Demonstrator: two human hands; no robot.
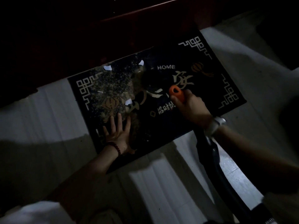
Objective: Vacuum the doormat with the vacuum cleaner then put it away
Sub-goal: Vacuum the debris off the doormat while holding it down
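Left hand (117, 131), fingers spread, pins the doormat (202, 88); right hand (189, 105) grips the orange vacuum handle (176, 92). Paper scraps (107, 67) at 10 o'clock may clog the nozzle.

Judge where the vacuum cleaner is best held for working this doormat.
Best held on the orange handle of the vacuum cleaner, from above and behind, as the right hand grips it now: the handle tops the body, which runs back toward the person. The left hand presses the doormat flat.

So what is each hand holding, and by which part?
The right hand grips the vacuum cleaner by its orange handle. The left hand holds nothing, pressing flat on the doormat.
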